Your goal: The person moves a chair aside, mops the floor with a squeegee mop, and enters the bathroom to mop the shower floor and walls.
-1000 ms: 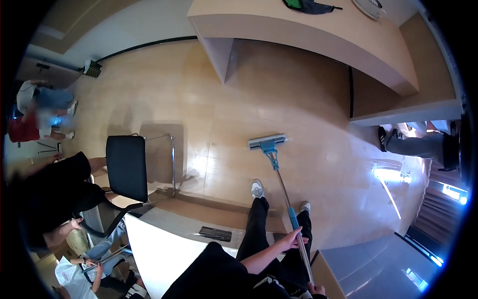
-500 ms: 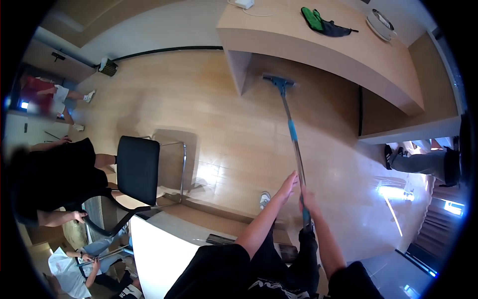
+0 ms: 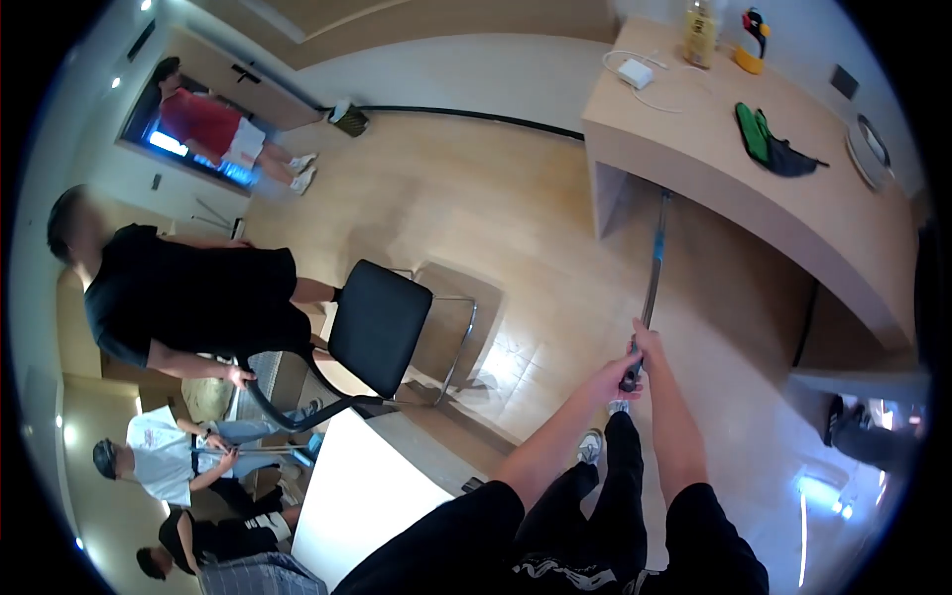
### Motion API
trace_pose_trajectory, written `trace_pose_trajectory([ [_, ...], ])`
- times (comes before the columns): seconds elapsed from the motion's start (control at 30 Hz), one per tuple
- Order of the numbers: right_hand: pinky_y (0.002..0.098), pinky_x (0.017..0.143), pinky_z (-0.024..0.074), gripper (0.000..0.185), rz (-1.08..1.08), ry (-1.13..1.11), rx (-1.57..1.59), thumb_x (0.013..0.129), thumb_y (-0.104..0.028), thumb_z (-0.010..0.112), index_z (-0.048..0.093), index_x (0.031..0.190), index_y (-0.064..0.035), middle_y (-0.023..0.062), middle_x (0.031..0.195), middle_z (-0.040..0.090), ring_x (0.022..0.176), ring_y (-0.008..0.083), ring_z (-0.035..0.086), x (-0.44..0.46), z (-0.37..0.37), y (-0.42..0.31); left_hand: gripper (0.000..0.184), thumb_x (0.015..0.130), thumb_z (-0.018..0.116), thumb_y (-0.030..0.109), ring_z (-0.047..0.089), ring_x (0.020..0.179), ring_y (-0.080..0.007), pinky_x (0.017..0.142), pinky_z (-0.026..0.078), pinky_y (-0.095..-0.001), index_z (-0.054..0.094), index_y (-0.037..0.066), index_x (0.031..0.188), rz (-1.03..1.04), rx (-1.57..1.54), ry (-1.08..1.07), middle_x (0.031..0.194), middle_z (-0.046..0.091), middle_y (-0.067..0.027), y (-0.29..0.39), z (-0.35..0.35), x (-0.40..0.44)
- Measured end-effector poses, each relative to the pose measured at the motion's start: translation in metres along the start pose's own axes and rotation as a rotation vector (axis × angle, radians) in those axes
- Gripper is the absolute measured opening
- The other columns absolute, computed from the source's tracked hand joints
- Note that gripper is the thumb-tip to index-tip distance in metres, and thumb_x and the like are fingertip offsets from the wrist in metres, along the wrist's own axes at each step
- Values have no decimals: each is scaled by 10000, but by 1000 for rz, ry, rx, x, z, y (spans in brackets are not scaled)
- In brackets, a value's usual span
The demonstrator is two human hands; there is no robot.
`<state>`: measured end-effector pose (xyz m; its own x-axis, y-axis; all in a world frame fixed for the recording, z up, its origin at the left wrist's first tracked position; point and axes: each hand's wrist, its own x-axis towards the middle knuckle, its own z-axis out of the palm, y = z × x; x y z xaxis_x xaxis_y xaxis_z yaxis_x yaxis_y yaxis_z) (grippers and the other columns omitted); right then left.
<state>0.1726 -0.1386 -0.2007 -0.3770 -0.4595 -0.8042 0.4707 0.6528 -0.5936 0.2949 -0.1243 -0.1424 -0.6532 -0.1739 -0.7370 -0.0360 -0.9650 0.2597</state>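
Note:
Both my hands are on the metal pole of a mop (image 3: 653,283), close together near its lower end. My left hand (image 3: 623,379) wraps the grip end, and my right hand (image 3: 647,345) is closed on the pole just beyond it. The pole, with a blue sleeve partway along, reaches away from me under the wooden desk (image 3: 635,144). The mop head is hidden beneath the desktop.
A black chair (image 3: 381,327) stands left, held by a person in black (image 3: 198,293). White table (image 3: 367,506) at lower left. Other people are at the doorway, lower left and right edge. A basket (image 3: 348,119) stands by the wall. The desk holds a bottle (image 3: 699,38) and green-grey cloth (image 3: 769,144).
The mop has gone from open floor to under the desk, its head now out of sight. My hands have come together at the pole's end. The view has swung left.

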Motion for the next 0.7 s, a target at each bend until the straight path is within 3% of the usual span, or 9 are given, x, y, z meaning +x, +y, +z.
trace_pose_trajectory([
  [0.07, 308, 320, 374, 297, -41, -15, -42, 762, -274, 520, 433, 696, 2, 85, 483, 453, 349, 186, 439, 28, 2, 11, 238, 756, 563, 322, 514, 545, -150, 518, 466, -306, 493, 95, 741, -13, 95, 167, 621, 514, -31, 2, 5, 10],
  [0.2, 312, 312, 385, 218, -290, -36, 39, 750, -123, 464, 375, 920, -20, 107, 618, 470, 383, 180, 447, 75, -1, -34, 163, 763, 558, 210, 497, 481, -134, 483, 456, -274, 481, 77, 709, -123, 79, 9, 600, 506, -28, 27, 12, 17],
  [0.23, 305, 319, 387, 249, -234, -69, 84, 774, -147, 453, 348, 982, -60, 109, 658, 468, 409, 179, 456, 88, -4, -48, 150, 769, 548, 188, 494, 466, -129, 466, 447, -259, 479, 68, 711, -132, 32, -96, 595, 506, -29, 32, 19, 14],
  [0.33, 291, 338, 390, 265, -158, -65, 160, 822, -204, 421, 329, 1058, -125, 105, 704, 473, 453, 172, 470, 92, 0, -104, 141, 778, 533, 168, 493, 445, -131, 420, 409, -235, 475, 55, 715, -133, -196, 85, 588, 511, -32, 56, 53, 9],
  [0.43, 269, 362, 384, 278, -61, -12, 172, 864, -305, 367, 324, 1130, -237, 81, 711, 485, 479, 161, 474, 126, 15, -112, 169, 793, 522, 186, 413, 408, -71, 362, 312, -189, 435, 100, 678, -56, -202, 47, 538, 433, 12, 61, 32, 13],
  [0.47, 266, 365, 381, 337, -52, -101, 231, 833, -232, 444, 317, 1143, -265, 66, 677, 484, 491, 169, 483, 148, 17, -98, 190, 799, 519, 195, 377, 397, -50, 350, 285, -180, 414, 116, 662, -44, -256, -8, 520, 397, 30, 51, 25, 12],
  [0.5, 268, 369, 388, 431, -253, -258, 67, 777, -157, 527, 318, 1137, -273, 66, 650, 491, 484, 171, 489, 243, 11, -32, 208, 801, 519, 202, 346, 392, -38, 345, 267, -177, 397, 126, 652, -51, -233, -5, 512, 369, 41, 51, 17, 2],
  [0.57, 258, 335, 378, 503, -287, 60, 8, 772, -142, 529, 275, 1189, -264, 63, 603, 510, 424, 139, 469, 176, 38, -42, 222, 804, 516, 203, 324, 386, -30, 343, 256, -176, 379, 133, 644, -51, -184, 19, 504, 346, 51, 47, 8, -17],
  [0.7, 306, 388, 413, 507, -158, 80, -232, 865, -260, 346, 96, 1305, -258, 104, 612, 523, 464, 167, 510, 116, 43, 19, 215, 800, 518, 196, 349, 383, -49, 361, 282, -198, 386, 123, 646, -39, -161, 148, 500, 363, 41, -41, -21, -49],
])
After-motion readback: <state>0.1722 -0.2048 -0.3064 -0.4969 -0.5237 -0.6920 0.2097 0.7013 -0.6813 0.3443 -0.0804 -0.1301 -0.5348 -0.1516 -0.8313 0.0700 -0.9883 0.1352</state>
